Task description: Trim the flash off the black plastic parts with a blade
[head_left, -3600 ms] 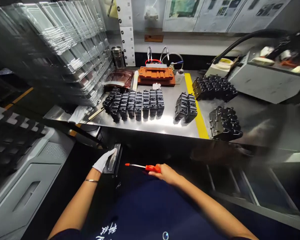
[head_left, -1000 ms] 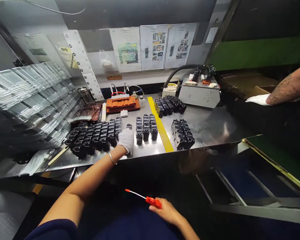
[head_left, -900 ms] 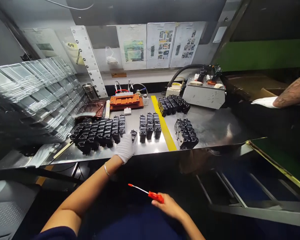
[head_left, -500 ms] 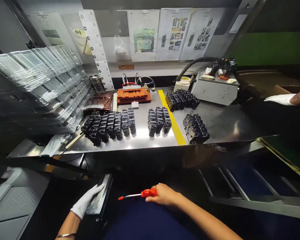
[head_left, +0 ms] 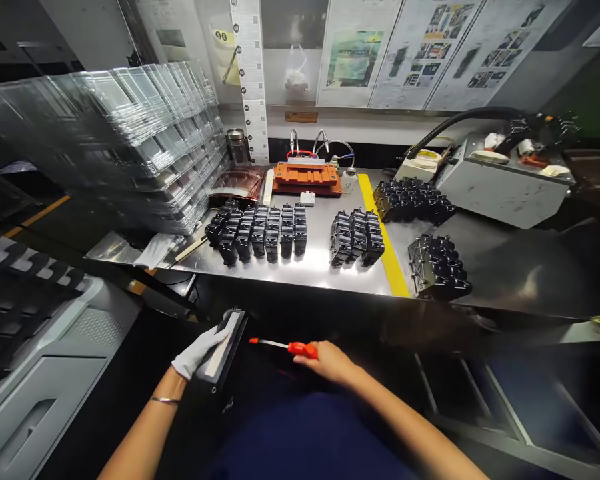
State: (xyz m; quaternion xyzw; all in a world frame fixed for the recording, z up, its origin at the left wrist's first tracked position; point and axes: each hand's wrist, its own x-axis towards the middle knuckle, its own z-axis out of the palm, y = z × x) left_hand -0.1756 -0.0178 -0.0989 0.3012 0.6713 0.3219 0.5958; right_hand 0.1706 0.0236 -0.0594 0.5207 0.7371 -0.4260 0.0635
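Note:
My left hand [head_left: 198,354], in a white glove, grips a long black rectangular part [head_left: 225,347] with a pale flat face, tilted in front of the bench. Bare, my right hand [head_left: 331,361] is closed around the handle of a red-handled tool [head_left: 303,349] with a thin metal shaft and a red tip. That tip points left toward the part and is a little apart from it. Both hands are below the bench's front edge.
On the metal bench [head_left: 320,278] stand rows of black moulded parts [head_left: 273,230], an orange fixture [head_left: 307,178] and a grey box [head_left: 507,177]. Yellow tape [head_left: 395,267] crosses the bench. Stacked clear trays [head_left: 155,133] rise at left; a grey bin [head_left: 75,360] is beside me.
The view has swung left, so the bench appears shifted right and another person's gloved hand has left the frame. The part and the red-handled tool are a little closer together.

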